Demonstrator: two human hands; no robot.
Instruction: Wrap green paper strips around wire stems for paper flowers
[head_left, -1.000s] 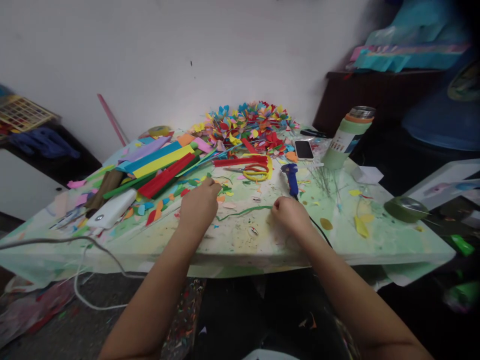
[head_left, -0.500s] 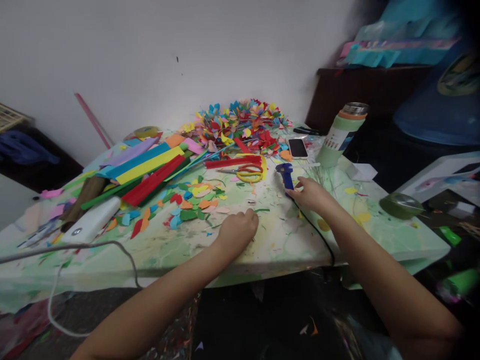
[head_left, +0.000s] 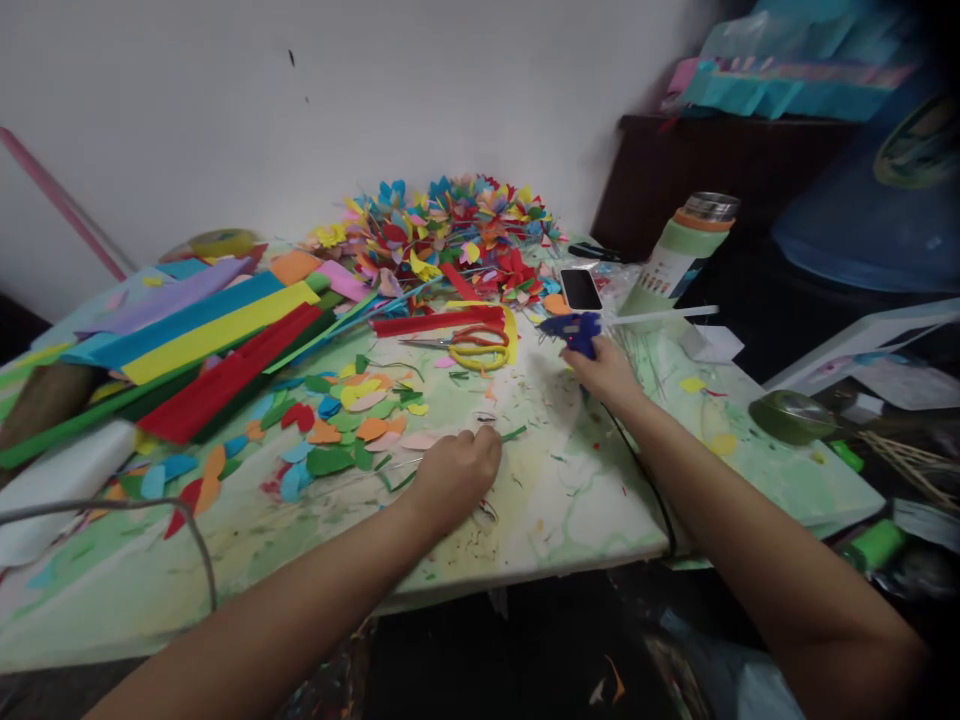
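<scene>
My right hand is wrapped round the handle of a blue glue gun, which has a pale glue stick coming out of its back and points left. My left hand is closed low over the table, with a thin wire and a bit of green paper showing at its sides. Cut paper petals in many colours lie to the left of it. Scissors with red and yellow handles rest beyond my hands.
Folded coloured paper strips cover the left side. Paper flowers are heaped at the back. A phone, a green bottle and a roll of tape stand or lie to the right. A black cord runs over the front edge.
My right hand has taken a fuller hold of the glue gun and raised it, turning it sideways. My left hand stays closed near the same spot. The view has shifted.
</scene>
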